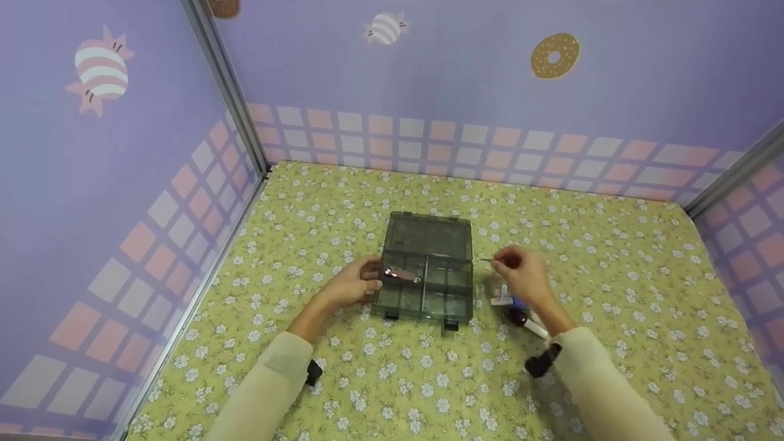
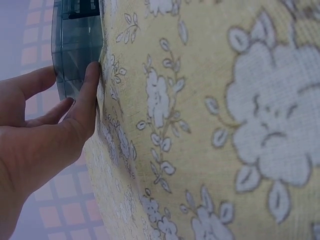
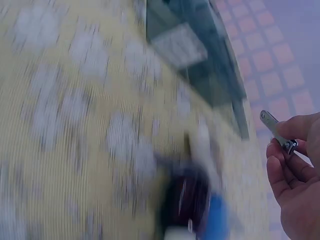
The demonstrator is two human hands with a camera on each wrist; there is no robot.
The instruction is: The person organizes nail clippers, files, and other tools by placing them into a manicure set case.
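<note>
A translucent grey compartment box with clips at its front lies on the flowered cloth, its lid raised at the back. In its left part lies a slim pinkish tool with shiny ends; its kind is unclear. My left hand touches the box's left side, fingers spread along the wall in the left wrist view. To the right of the box, my right hand pinches a silver nail clipper between thumb and fingers, its free end pointing toward the box.
Below my right hand, a small cluster lies on the cloth: a white T-shaped piece, a blue item, a dark red round item and a white stick-like piece. Patterned purple walls stand behind and at the sides.
</note>
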